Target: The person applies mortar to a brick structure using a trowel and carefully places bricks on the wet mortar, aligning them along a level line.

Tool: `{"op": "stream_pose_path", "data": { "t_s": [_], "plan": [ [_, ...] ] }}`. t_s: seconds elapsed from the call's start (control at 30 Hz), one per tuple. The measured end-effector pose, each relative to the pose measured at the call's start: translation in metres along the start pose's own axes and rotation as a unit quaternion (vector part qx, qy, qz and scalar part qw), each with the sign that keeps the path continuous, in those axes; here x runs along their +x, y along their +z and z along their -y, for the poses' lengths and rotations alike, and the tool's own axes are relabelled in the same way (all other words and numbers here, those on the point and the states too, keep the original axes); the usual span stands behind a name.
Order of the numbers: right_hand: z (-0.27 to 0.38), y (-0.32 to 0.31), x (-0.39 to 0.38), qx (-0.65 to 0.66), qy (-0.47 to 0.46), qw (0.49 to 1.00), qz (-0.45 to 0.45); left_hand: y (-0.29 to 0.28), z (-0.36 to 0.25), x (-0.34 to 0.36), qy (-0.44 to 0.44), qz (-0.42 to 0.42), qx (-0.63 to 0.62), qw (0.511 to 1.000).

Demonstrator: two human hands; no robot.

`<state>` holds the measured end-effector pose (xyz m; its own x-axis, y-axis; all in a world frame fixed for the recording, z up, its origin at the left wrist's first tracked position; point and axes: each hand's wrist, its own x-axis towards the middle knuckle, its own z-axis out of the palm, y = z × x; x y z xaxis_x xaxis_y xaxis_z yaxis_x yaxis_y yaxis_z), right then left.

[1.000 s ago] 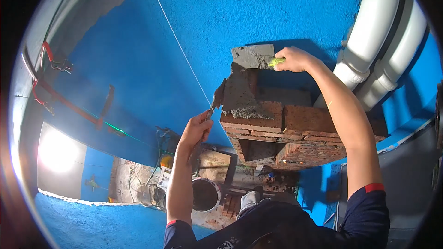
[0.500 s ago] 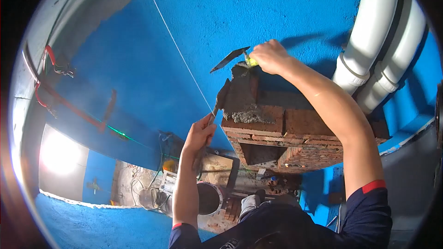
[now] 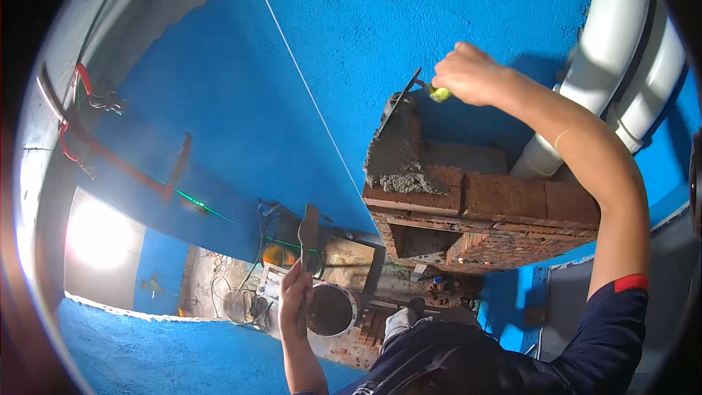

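My right hand is closed on the yellow-green handle of a trowel. Its dark blade lies on edge along the left side of grey mortar spread over the end of the brickwork. Lower down on the left, my left hand grips a long flat-bladed metal tool, apart from the bricks. Its blade points upward; the exact kind is unclear. A taut white string runs down to the near left corner of the brickwork.
Two thick white pipes stand right of the brickwork, before a blue wall. Below my left hand is a round bucket. Loose wires stick out at far left; a board lies on the cluttered floor.
My left hand has dropped down and away from the mortar with its flat tool. The trowel in my right hand has swung from above the mortar onto its left edge.
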<state>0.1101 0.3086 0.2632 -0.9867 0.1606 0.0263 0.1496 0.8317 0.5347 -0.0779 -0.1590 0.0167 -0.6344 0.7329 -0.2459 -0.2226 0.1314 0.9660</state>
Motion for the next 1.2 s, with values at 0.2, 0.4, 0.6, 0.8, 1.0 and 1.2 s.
{"op": "stream_pose_path", "data": {
  "t_s": [0.2,0.4,0.6,0.8,1.0,1.2],
  "plan": [
    [0.018,0.002,0.047,0.029,0.019,0.999,-0.016,0.006,0.014,-0.005,-0.055,-0.065,-0.053,0.995],
    [0.052,0.034,0.084,0.01,-0.024,0.998,0.053,0.0,0.026,-0.012,-0.034,-0.072,-0.085,0.993],
    [0.062,-0.036,0.016,0.082,-0.079,0.987,0.112,-0.035,0.082,-0.046,-0.042,-0.118,-0.048,0.991],
    [0.029,-0.063,-0.037,0.154,-0.013,0.979,0.135,-0.05,0.119,-0.081,-0.069,-0.15,-0.137,0.977],
    [0.009,-0.053,-0.012,0.119,0.109,0.981,0.108,-0.057,0.119,-0.078,-0.099,-0.15,-0.145,0.973],
    [0.025,-0.004,0.002,0.022,0.148,0.988,0.019,-0.041,0.098,-0.061,-0.073,-0.15,-0.109,0.98]
  ]
}}
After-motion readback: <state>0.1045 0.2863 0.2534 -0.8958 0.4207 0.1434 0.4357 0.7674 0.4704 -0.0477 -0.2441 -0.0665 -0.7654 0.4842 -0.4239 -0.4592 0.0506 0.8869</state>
